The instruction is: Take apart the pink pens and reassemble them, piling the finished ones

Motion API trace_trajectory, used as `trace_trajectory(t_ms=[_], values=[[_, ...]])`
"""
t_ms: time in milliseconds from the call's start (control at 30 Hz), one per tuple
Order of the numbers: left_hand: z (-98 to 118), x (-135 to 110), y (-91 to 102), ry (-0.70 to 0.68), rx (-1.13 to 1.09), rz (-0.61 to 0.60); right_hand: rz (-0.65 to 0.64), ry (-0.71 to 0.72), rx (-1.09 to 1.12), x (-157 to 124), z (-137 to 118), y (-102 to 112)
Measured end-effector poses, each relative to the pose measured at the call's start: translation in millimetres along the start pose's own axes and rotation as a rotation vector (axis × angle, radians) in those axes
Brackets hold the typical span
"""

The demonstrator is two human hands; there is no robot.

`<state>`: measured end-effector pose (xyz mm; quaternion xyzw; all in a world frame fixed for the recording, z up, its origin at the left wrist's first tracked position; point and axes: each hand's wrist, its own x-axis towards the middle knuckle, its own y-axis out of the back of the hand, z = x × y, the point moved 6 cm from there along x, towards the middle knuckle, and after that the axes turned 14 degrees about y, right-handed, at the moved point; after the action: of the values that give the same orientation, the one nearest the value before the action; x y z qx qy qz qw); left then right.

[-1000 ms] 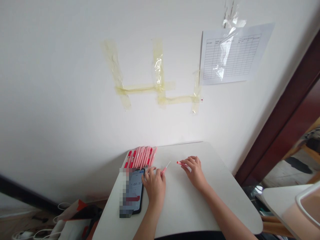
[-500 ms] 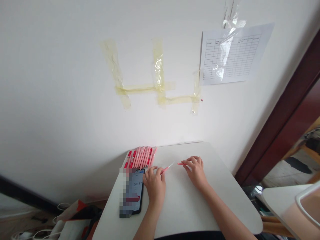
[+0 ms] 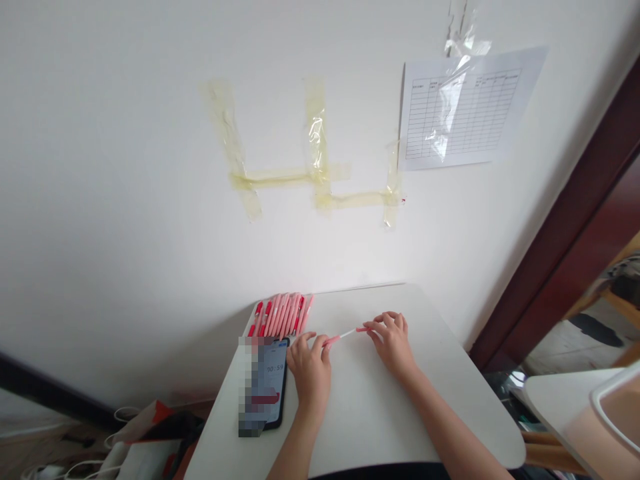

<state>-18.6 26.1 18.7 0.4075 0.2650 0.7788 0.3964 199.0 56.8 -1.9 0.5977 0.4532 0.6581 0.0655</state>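
Note:
My left hand (image 3: 310,370) pinches a pink pen body (image 3: 334,339) whose thin white refill points right. My right hand (image 3: 393,341) pinches a short pink pen piece (image 3: 362,329), and its open end meets the tip of the refill between my hands. Both hands hover low over the small white table (image 3: 370,413). A row of several pink and red pens (image 3: 281,315) lies at the table's far left corner, just beyond my left hand.
A phone (image 3: 273,381) with a running timer lies left of my left hand. The white wall carries old tape strips (image 3: 320,180) and a printed sheet (image 3: 463,110). A dark door frame (image 3: 560,227) stands to the right; bags and cables (image 3: 145,440) lie on the floor.
My hands have drawn together: the refill in my left hand swung toward the right, and the piece in my right hand now meets its tip.

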Motion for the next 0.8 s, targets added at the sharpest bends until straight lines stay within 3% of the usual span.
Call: trace_trajectory(t_ms=[800], values=[[5, -3, -7.9, -0.069, -0.038, -0.074, -0.058, 0.105, 0.091, 4, -16, -4]])
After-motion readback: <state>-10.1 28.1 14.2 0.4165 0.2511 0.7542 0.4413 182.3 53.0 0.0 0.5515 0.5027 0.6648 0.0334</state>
